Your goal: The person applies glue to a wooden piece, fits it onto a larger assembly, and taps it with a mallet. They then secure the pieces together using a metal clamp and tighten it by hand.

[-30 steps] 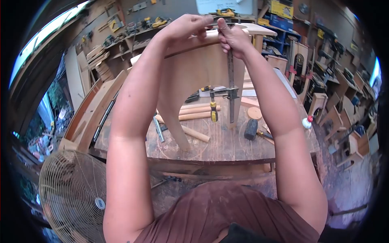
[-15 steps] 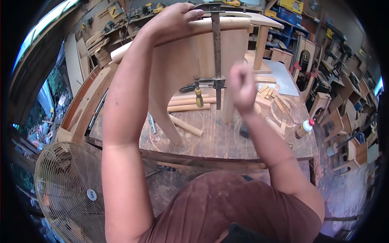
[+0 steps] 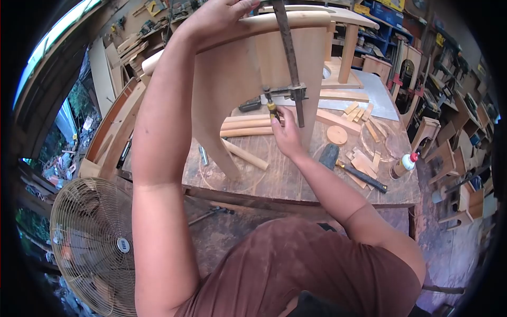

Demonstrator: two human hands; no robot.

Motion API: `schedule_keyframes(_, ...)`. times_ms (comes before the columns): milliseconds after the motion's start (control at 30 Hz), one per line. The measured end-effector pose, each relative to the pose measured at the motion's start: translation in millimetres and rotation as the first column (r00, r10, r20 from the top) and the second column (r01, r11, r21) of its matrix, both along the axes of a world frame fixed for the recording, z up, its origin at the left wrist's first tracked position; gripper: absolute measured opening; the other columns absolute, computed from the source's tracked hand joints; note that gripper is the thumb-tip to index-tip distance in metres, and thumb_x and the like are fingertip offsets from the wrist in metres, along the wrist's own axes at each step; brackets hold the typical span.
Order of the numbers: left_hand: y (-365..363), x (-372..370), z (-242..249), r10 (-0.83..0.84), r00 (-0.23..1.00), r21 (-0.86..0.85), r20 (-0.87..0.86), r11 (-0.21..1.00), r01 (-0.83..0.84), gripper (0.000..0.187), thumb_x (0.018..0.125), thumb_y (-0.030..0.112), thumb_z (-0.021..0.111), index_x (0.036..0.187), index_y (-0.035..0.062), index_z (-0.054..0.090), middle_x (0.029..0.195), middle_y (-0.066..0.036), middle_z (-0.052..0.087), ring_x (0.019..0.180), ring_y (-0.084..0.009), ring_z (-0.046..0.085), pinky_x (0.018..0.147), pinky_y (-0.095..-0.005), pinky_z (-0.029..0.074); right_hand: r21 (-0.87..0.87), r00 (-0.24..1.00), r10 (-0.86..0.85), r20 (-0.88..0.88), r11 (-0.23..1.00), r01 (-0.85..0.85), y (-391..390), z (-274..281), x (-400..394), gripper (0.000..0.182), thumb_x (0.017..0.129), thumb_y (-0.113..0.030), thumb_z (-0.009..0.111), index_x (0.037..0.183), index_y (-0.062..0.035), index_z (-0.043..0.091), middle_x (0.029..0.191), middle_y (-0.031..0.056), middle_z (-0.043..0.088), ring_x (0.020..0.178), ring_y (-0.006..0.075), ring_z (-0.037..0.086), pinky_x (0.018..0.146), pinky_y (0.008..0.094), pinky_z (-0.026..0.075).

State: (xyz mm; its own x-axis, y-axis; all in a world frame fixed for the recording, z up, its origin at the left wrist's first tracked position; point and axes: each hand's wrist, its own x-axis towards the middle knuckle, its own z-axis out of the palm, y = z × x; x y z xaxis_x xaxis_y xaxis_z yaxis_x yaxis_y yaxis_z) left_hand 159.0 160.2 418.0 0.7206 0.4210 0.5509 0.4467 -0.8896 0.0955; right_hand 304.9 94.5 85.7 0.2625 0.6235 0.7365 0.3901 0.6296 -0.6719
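A wooden stool-like piece stands on the round workbench. A steel bar clamp hangs down over its top rail. My left hand rests on the top rail, holding the piece near the clamp's upper jaw. My right hand reaches up under the rail and its fingers close on the clamp's yellow screw handle.
Wooden dowels, a rubber mallet, a hammer, a round wooden disc, offcuts and a glue bottle lie on the bench. A floor fan stands at lower left. Shelves of tools line the back wall.
My right hand left the clamp's top, dropped down and came up onto the yellow handle. My left hand stayed on the top rail. The view shifted slightly.
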Motion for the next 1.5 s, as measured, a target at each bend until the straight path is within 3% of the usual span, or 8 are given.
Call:
schedule_keyframes(200,-11,0,-1,0.029,0.998,-0.15,0.061,0.988,-0.019,0.033,0.1,0.031,0.05,0.098,-0.001,0.062,0.084,-0.011,0.062,0.081,-0.0186,0.056,0.076,-0.0351,0.047,-0.349,0.916,0.394,-0.068,0.851,-0.392,-3,6,7,0.029,0.101,-0.019,0.051,0.12,0.0019,0.056,0.109,0.009,0.067,0.104,0.0146,0.061,0.092,0.0293,0.047)
schedule_keyframes(367,6,0,-1,0.059,0.997,-0.126,0.056,0.991,-0.051,0.037,0.101,0.034,0.049,0.095,0.0002,0.062,0.078,-0.006,0.06,0.077,-0.0167,0.055,0.073,-0.0338,0.047,-0.306,0.918,0.291,-0.271,0.878,-0.368,-23,9,-4,0.032,0.091,-0.019,0.067,0.115,0.001,0.059,0.095,0.0106,0.069,0.09,0.0211,0.066,0.082,0.0334,0.05)
schedule_keyframes(433,4,1,1,0.056,0.996,-0.147,0.076,0.988,-0.044,0.037,0.101,0.034,0.049,0.094,0.001,0.063,0.076,-0.005,0.058,0.075,-0.0156,0.053,0.071,-0.0329,0.046,-0.353,0.976,0.103,0.191,0.935,-0.03,-40,27,-1,0.035,0.085,-0.02,0.074,0.112,-0.0014,0.061,0.098,0.0122,0.067,0.089,0.028,0.065,0.08,0.0351,0.052)
schedule_keyframes(567,6,0,5,0.017,0.995,-0.253,0.095,0.967,0.008,0.037,0.101,0.036,0.049,0.09,0.0039,0.064,0.069,0.0,0.053,0.067,-0.0111,0.047,0.062,-0.0292,0.041,-0.09,0.935,-0.01,0.355,0.995,0.045,-73,63,19,0.039,0.079,-0.019,0.077,0.113,-0.0052,0.061,0.111,0.0131,0.062,0.102,0.031,0.061,0.087,0.0386,0.049)
schedule_keyframes(633,2,-3,1,0.021,0.994,-0.279,0.103,0.96,0.009,0.037,0.101,0.036,0.05,0.088,0.0042,0.064,0.068,0.001,0.052,0.065,-0.0104,0.045,0.061,-0.0285,0.04,0.331,0.694,-0.356,0.626,0.927,0.176,-76,86,30,0.036,0.081,-0.017,0.07,0.115,-0.0073,0.061,0.122,0.0107,0.056,0.117,0.0263,0.053,0.098,0.0431,0.041)
schedule_keyframes(900,6,-2,-2,-0.021,0.991,-0.261,0.13,0.964,0.054,0.037,0.1,0.036,0.052,0.086,0.0039,0.064,0.07,0.002,0.053,0.066,-0.0105,0.046,0.062,-0.029,0.041,0.529,0.044,-0.542,0.84,0.833,0.164,-27,126,48,0.037,0.085,-0.017,0.055,0.12,-0.0048,0.061,0.111,0.0053,0.06,0.12,0.0194,0.05,0.107,0.0531,0.031)
schedule_keyframes(1200,8,0,-2,0.01,0.99,-0.346,0.14,0.937,0.04,0.036,0.099,0.034,0.053,0.086,0.0029,0.063,0.067,0.0,0.051,0.068,-0.0115,0.048,0.064,-0.0301,0.043,0.57,0.035,-0.575,0.817,0.816,0.1,-16,129,52,0.027,0.083,-0.019,0.055,0.107,-0.0072,0.06,0.094,0.0027,0.055,0.103,0.0186,0.056,0.108,0.0561,0.032)
schedule_keyframes(1500,1,6,-7,0.066,0.997,0.01,0.039,0.998,-0.067,0.03,0.092,0.028,0.058,0.096,-0.002,0.065,0.088,-0.024,0.066,0.086,-0.0373,0.065,0.078,-0.0437,0.049,0.486,0.168,-0.497,0.851,0.867,0.104,-19,109,36,0.031,0.085,-0.015,0.055,0.115,-0.0091,0.062,0.093,0.0006,0.057,0.099,0.0152,0.059,0.11,0.0559,0.029)
